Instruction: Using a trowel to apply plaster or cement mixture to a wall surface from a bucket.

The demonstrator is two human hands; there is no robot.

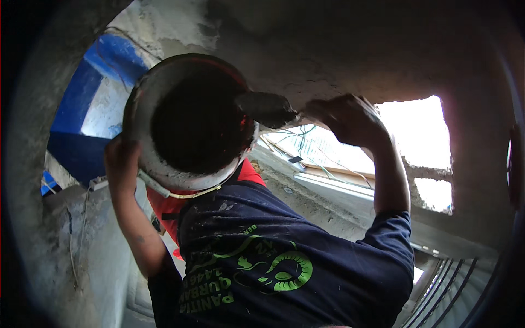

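My left hand (122, 162) grips the left rim of a round bucket (143, 117), its fingers closed on the edge. The bucket is tilted so that its mouth faces me, and dark material (194, 123), likely wet mortar, lies inside in shadow. A wire bail (199, 193) with a pale grip hangs along the bucket's lower side. My right hand (350, 121) is closed round the handle of a trowel (268, 109). The dark blade reaches left across the bucket's right rim. Shadow hides whether mortar lies on the blade.
A rough grey cement wall (306, 49) spans the top. Bright openings (416, 131) break it at the right, with loose wires (301, 139) below. Blue painted panels (76, 109) stand at the left. A barred grille (448, 290) is at the lower right.
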